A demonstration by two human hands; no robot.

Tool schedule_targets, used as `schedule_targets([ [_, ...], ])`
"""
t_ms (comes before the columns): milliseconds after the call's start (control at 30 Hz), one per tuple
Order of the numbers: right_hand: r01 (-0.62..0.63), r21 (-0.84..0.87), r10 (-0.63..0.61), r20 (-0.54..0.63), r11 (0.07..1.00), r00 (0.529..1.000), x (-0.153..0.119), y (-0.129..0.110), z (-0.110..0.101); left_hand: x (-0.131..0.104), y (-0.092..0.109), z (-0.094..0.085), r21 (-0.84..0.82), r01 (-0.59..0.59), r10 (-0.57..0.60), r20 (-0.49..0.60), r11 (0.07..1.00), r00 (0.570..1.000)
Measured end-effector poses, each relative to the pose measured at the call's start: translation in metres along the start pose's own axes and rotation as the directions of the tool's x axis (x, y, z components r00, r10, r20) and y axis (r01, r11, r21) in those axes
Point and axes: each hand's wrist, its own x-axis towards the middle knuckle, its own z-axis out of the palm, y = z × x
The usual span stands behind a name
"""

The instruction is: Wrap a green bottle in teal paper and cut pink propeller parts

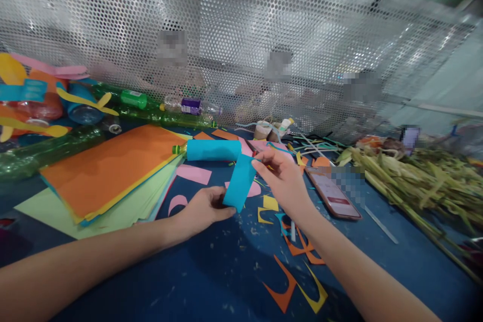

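Note:
A blue paper strip point(240, 182) is held tilted above the blue table. My left hand point(206, 207) grips its lower left end, the thumb in front and the fingers partly hidden behind. At the strip's upper right corner, my right hand point(281, 173) pinches the paper between thumb and fingers. Just behind the strip lies a bottle wrapped in blue paper point(213, 150), its green cap pointing left. Pink paper pieces point(194, 174) and a small yellow piece point(270, 203) are scattered near my hands.
Stacked coloured sheets point(113, 171) lie left, beside green bottles point(53, 148) and paper-covered bottle crafts. A phone point(334, 193) and dry husks point(415, 186) are right. Orange offcuts point(284, 287) lie in front. A perforated metal panel point(226, 35) stands behind.

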Motion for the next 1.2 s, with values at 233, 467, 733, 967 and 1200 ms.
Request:
schedule_targets([
  [233,0.012,-0.027,-0.012,-0.004,1.000,1.000,0.0007,-0.0015,-0.0014,-0.0014,-0.0009,-0.0010,0.159,0.012,-0.016,0.023,0.987,1.000],
  [467,0.015,0.007,-0.015,-0.009,1.000,1.000,0.0004,-0.0007,-0.0007,0.0005,-0.0055,-0.0026,0.161,-0.003,-0.002,0.034,0.987,0.999],
  [733,0.004,0.059,-0.004,-0.004,0.998,1.000,-0.0015,0.0009,-0.0029,0.0008,-0.0028,-0.0023,0.118,-0.052,0.047,0.041,0.992,0.998],
  [967,0.005,0.020,-0.005,-0.020,1.000,1.000,-0.0023,0.0018,-0.0025,-0.0009,-0.0026,-0.0021,0.124,0.043,-0.042,-0.017,0.991,0.999],
  [1200,0.040,-0.023,-0.040,-0.025,0.999,0.999,0.0002,0.0025,-0.0081,0.0005,0.0009,-0.0037,0.129,0.000,-0.003,0.019,0.992,1.000],
])
